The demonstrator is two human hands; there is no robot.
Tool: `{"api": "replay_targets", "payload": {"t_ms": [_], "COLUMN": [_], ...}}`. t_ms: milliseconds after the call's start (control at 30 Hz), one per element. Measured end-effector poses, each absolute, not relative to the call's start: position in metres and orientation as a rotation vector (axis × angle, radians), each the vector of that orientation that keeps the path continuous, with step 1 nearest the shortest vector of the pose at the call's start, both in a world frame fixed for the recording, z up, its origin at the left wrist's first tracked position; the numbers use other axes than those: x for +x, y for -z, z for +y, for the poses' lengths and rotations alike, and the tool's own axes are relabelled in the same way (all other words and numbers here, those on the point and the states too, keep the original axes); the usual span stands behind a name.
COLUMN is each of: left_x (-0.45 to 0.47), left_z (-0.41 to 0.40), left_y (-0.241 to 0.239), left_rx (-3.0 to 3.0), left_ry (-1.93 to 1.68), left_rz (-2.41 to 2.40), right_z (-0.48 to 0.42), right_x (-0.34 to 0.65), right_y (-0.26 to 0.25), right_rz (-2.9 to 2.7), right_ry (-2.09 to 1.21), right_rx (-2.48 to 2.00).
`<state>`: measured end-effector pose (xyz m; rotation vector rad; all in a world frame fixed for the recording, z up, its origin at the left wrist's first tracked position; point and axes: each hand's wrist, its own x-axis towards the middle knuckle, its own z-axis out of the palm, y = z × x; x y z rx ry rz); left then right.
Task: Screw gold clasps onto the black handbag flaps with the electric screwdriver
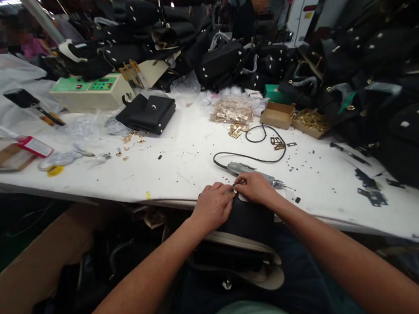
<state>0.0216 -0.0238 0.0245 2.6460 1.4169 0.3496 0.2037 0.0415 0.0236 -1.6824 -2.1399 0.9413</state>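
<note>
A black handbag (pixel 248 222) rests on my lap against the front edge of the white table (pixel 181 164). My left hand (pixel 214 206) grips the bag's top edge with curled fingers. My right hand (pixel 255 187) pinches a small metal fitting (pixel 234 189) at that same edge, fingertips touching those of the left hand. Just beyond my right hand lies a grey electric screwdriver (pixel 251 170), its black cable looping away over the table.
On the table lie another black bag (pixel 147 113), a bag of gold clasps (pixel 232 111), open cardboard boxes of fittings (pixel 278 114), a cream control box (pixel 90 91) and scattered small parts. Black handbags are heaped behind and at right. Other people sit at the far side.
</note>
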Motion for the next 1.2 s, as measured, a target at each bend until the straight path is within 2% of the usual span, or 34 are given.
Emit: {"api": "replay_targets", "payload": {"t_ms": [200, 367, 533, 700, 933, 1100, 1200], "left_x": [0.023, 0.022, 0.021, 0.018, 0.017, 0.016, 0.016], "left_z": [-0.019, -0.019, -0.016, -0.01, -0.01, -0.011, -0.012], "left_y": [-0.025, -0.022, -0.014, -0.01, -0.008, -0.01, -0.012], "left_rx": [2.642, 2.587, 2.489, 2.452, 2.43, 2.427, 2.46], "left_ry": [-0.355, -0.423, -0.486, -0.552, -0.538, -0.547, -0.516], "left_rz": [1.362, 1.374, 1.408, 1.372, 1.39, 1.377, 1.359], "right_z": [0.043, 0.037, 0.031, 0.032, 0.033, 0.033, 0.033], "right_x": [0.203, 0.209, 0.223, 0.22, 0.212, 0.221, 0.221], "right_y": [-0.021, -0.013, -0.01, -0.016, -0.018, -0.019, -0.022], "right_rz": [-2.123, -1.976, -2.07, -2.105, -2.108, -2.12, -2.124], "right_ry": [-0.923, -1.072, -1.123, -1.198, -0.931, -1.188, -1.197], "right_rx": [-1.723, -1.653, -1.454, -1.491, -1.588, -1.433, -1.449]}}
